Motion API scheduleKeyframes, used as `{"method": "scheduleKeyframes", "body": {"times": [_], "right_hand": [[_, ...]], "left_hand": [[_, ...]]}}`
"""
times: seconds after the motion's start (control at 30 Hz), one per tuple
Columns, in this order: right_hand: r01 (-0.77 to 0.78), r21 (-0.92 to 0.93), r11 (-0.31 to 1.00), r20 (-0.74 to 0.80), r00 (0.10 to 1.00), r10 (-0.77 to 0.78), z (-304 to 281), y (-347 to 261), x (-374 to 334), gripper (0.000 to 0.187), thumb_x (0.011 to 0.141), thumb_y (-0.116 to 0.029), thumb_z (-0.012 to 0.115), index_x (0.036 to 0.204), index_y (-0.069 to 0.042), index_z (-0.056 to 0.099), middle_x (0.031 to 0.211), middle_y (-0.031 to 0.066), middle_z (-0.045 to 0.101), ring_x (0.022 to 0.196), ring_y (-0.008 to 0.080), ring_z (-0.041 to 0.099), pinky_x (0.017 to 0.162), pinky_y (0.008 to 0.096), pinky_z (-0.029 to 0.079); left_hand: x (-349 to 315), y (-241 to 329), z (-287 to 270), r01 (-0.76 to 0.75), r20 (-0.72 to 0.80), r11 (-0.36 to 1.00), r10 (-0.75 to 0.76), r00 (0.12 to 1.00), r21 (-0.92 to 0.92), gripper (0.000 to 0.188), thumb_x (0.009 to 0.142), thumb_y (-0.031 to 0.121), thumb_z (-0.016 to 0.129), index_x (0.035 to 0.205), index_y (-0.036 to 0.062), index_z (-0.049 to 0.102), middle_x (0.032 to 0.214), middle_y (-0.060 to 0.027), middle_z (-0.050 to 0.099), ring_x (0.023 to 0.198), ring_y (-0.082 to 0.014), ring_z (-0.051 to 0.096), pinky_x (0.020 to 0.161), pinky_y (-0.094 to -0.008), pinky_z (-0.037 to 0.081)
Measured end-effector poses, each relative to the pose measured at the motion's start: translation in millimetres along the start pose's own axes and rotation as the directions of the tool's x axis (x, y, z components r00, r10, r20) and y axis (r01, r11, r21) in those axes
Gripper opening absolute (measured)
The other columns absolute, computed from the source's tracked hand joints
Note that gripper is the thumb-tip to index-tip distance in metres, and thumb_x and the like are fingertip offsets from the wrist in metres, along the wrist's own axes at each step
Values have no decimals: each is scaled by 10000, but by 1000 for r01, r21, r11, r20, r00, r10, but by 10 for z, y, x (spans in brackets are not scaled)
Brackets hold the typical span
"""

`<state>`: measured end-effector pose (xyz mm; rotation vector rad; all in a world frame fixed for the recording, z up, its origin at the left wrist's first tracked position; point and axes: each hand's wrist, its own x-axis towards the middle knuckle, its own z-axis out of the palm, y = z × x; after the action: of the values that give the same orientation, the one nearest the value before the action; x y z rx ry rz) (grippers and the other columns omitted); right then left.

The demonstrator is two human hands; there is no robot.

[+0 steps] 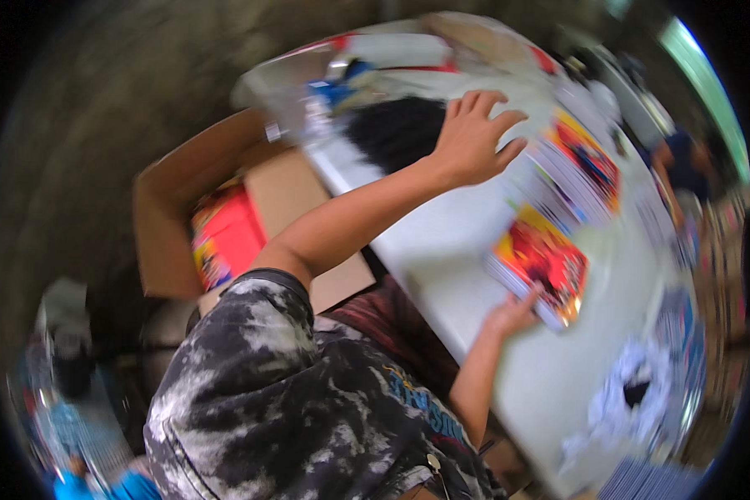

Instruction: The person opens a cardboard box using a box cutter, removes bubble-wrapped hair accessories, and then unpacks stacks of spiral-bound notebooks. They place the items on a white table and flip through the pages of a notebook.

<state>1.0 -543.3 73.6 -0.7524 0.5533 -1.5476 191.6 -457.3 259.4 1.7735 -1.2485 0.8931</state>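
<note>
Booklets (547, 258), rectangular, paper, red-and-yellow-covered, are gripped by the right hand (512, 315); the left hand (475, 143) hovers, spread wide.

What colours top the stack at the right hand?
The stack: mostly red and orange, some yellow; head view.
</note>
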Motion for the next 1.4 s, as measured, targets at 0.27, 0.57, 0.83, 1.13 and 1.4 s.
{"method": "scheduleKeyframes", "body": {"times": [0.27, 0.57, 0.83, 1.13, 1.4], "right_hand": [[-63, -66, 996, 42, 997, 66, 96, -162, -155, 543, 824, -222, 661, 1258, -6, 417, 1228, 142, 505, 1117, 293, 504, 936, 474, 411], [-47, -98, 994, 95, 994, 56, -163, 47, 141, 509, 797, -233, 680, 1190, 13, 470, 1176, 193, 513, 1087, 373, 507, 947, 521, 406], [-136, -49, 989, 109, 984, 141, -57, -63, 69, 468, 788, -175, 686, 1172, -1, 484, 1162, 172, 523, 1111, 352, 492, 954, 509, 411], [-132, -50, 990, 191, 972, 139, -93, -41, 91, 473, 795, -173, 680, 1187, -9, 472, 1219, 154, 488, 1145, 343, 461, 961, 512, 406], [-137, -121, 983, 248, 955, 164, -249, 160, 324, 505, 844, -234, 625, 1249, -23, 411, 1257, 164, 466, 1142, 338, 462, 988, 488, 377]], "left_hand": [[-1755, -1237, -3725, 438, -354, 121, -420, 836, 891, 377, 742, 268, 673, 1092, 150, 600, 1158, -157, 520, 1099, -338, 470, 909, -450, 390], [-2626, -798, -6351, 415, -914, -868, -98, 395, 272, 682, 740, 461, 543, 1237, 5, 441, 1331, -271, 330, 1262, -402, 249, 1017, -527, 170], [-3294, -374, -6708, 576, -971, -816, 92, 223, 55, 757, 797, 547, 456, 1272, -41, 406, 1366, -247, 332, 1296, -374, 259, 1060, -485, 147], [-3981, -257, -5585, 579, -645, -369, -74, 761, 727, 338, 797, 290, 577, 1088, 119, 567, 1090, -107, 540, 1033, -294, 515, 862, -433, 406], [-5547, -306, -5597, 940, -937, -229, -187, -296, -252, 815, 716, 375, 716, 1305, -52, 351, 1303, -228, 437, 1182, -307, 459, 975, -364, 367]]}}
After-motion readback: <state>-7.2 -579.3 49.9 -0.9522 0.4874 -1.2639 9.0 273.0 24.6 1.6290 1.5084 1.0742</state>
